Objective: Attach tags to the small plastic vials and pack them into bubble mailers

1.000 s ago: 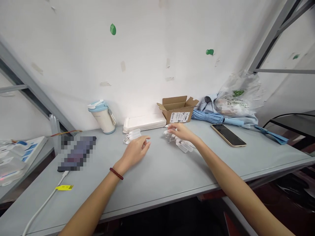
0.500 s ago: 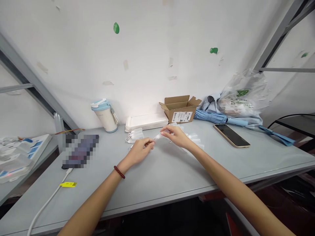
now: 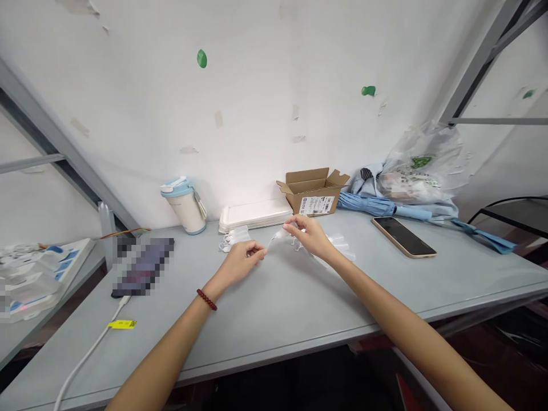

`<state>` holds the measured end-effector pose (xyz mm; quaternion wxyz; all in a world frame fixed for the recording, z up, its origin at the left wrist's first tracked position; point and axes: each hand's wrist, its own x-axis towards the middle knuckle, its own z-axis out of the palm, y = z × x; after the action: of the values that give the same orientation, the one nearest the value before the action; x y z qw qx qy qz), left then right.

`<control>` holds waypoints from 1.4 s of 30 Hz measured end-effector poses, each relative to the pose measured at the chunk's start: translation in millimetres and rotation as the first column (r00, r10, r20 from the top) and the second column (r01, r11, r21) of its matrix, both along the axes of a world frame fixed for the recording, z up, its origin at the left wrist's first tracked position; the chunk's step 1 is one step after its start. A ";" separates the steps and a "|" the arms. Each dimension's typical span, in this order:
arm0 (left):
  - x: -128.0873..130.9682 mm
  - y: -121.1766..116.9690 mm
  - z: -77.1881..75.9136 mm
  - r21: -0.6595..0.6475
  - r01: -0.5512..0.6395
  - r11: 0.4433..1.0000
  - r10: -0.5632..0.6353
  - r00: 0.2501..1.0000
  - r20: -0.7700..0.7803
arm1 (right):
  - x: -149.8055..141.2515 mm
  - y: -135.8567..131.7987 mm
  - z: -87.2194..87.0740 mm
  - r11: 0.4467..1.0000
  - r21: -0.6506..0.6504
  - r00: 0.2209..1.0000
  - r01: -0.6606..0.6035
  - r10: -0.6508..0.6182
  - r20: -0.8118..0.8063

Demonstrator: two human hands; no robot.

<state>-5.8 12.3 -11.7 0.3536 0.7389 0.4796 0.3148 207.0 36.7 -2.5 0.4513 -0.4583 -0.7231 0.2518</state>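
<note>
Left hand [image 3: 242, 262]: pinching a thin strand [image 3: 270, 241]; light tension suits it.
Right hand [image 3: 309, 234]: pinching the white piece [image 3: 280, 234], best kept steady.
Clear pieces [image 3: 340, 242]: beside right hand.

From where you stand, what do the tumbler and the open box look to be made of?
The open box is brown corrugated cardboard, matte, judging by its creased, folded flaps. The tumbler has a smooth cream body, perhaps coated metal or plastic; its light blue lid looks like moulded plastic.
</note>
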 end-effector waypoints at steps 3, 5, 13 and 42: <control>1.3 -0.9 4.2 -0.061 -0.016 0.998 0.019 0.998 0.053 | -0.6 0.1 -0.5 1.000 -0.025 0.999 -0.015 0.014 -0.033; 2.3 -2.2 8.1 -0.110 -0.031 0.993 0.042 0.994 0.099 | -1.9 -0.4 -0.3 0.998 -0.045 0.998 -0.037 0.034 -0.057; 1.5 -2.5 11.1 -0.180 -0.010 0.984 0.053 0.970 0.238 | -8.3 -7.0 2.0 0.993 -0.078 0.993 -0.083 0.077 -0.085; 0.7 -2.2 10.4 -0.193 0.001 0.981 0.062 0.946 0.318 | -11.8 -10.1 1.8 0.993 -0.074 0.991 -0.089 0.081 -0.103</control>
<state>-5.1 10.1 -1.2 0.4916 0.6325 0.4546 0.3895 195.3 26.6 -0.7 0.4576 -0.4313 -0.7079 0.3217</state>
